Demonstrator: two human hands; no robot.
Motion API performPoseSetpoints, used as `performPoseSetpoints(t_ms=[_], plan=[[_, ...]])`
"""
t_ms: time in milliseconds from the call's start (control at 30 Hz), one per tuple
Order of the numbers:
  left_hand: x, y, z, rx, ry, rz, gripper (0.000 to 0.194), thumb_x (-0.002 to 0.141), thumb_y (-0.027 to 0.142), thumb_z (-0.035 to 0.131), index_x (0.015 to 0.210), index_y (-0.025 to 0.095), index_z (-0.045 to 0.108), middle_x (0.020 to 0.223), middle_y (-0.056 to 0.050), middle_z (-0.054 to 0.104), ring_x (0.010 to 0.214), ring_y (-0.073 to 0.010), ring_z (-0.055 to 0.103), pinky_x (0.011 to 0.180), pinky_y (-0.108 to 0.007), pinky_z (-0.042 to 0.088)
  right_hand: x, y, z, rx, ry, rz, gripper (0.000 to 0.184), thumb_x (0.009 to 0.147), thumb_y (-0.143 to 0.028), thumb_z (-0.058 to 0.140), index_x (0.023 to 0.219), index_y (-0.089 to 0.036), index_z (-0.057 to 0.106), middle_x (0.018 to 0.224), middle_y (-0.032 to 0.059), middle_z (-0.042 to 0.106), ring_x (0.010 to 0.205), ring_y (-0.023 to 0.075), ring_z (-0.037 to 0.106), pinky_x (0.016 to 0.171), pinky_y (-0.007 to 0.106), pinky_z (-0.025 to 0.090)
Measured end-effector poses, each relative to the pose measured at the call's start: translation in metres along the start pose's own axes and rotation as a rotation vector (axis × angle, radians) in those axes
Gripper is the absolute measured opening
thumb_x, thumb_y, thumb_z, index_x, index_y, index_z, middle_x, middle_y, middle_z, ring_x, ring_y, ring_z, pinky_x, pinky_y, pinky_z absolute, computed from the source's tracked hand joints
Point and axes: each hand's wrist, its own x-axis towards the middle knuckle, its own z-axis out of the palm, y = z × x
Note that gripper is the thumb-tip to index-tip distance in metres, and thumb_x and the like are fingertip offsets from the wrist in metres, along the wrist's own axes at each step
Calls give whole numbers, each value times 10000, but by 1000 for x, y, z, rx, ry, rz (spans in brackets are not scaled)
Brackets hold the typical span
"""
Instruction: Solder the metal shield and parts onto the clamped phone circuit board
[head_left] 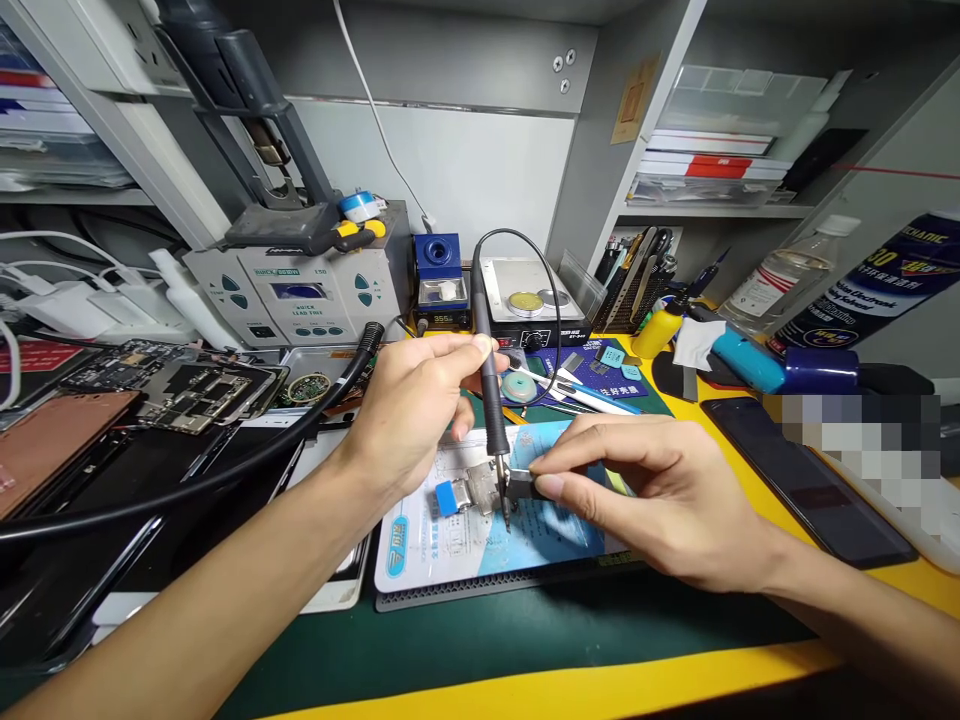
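Note:
My left hand is closed around the upper grip of a soldering iron. The iron stands nearly upright, its tip pointing down in front of a small metal part. Between the thumb and forefinger of my right hand is a small black block, right beside the iron's tip; whether the two touch I cannot tell. Just left of the tip is a metal connector shell with a blue-ended plug. Under both hands lies a white and blue printed mat.
A hot-air station, a blue iron stand and a small heating plate line the back. A thick black hose crosses on the left, above opened phones. On the right are a dark phone and bottles.

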Motion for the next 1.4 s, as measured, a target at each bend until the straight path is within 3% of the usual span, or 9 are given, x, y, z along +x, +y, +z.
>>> performPoseSetpoints(t_ms=[200,400,567,1033,1167,1333,1400], plan=[[0,-1,1,16,9,5,167,835,282,715,804,120,745,877,-77,710,509,-63,494,344,-168,310,-1,-1,1,-32,-68,-74,131,867,-57,679,888,-107,798,761,69,785,654,144,692,611,258,539],[0,0,0,29,10,11,182,830,308,723,794,131,746,871,-72,707,504,-62,489,350,-174,308,-1,-1,0,-35,-32,-69,134,879,-60,671,896,-90,800,742,77,770,651,142,684,608,258,531],[-1,-1,-1,34,11,12,182,831,312,721,798,134,744,887,-70,710,503,-61,489,354,-178,302,-2,1,0,-41,-76,-108,151,852,-27,675,904,-96,799,768,84,782,661,150,694,620,267,540],[0,-1,0,52,4,23,183,820,338,730,802,156,741,903,-69,722,504,-64,500,374,-195,301,-1,0,-1,-37,-41,-55,123,888,-94,684,899,-142,797,769,62,785,673,153,698,634,269,546],[0,-1,1,50,14,24,177,815,331,731,796,155,737,896,-65,720,497,-61,493,374,-197,295,0,0,-1,-15,-89,-31,131,878,-83,685,902,-146,798,764,52,783,661,149,690,614,263,536],[0,-1,0,47,12,23,184,819,334,730,818,151,740,882,-58,712,500,-65,496,372,-200,293,0,2,0,-9,1,3,90,888,-125,722,907,-147,806,810,52,801,713,144,701,679,255,554],[-1,-1,0,48,9,24,181,818,330,731,815,149,740,882,-58,710,508,-68,505,373,-200,291,0,2,0,-19,-18,-2,98,891,-119,713,913,-146,805,812,54,800,718,148,703,686,262,554]])
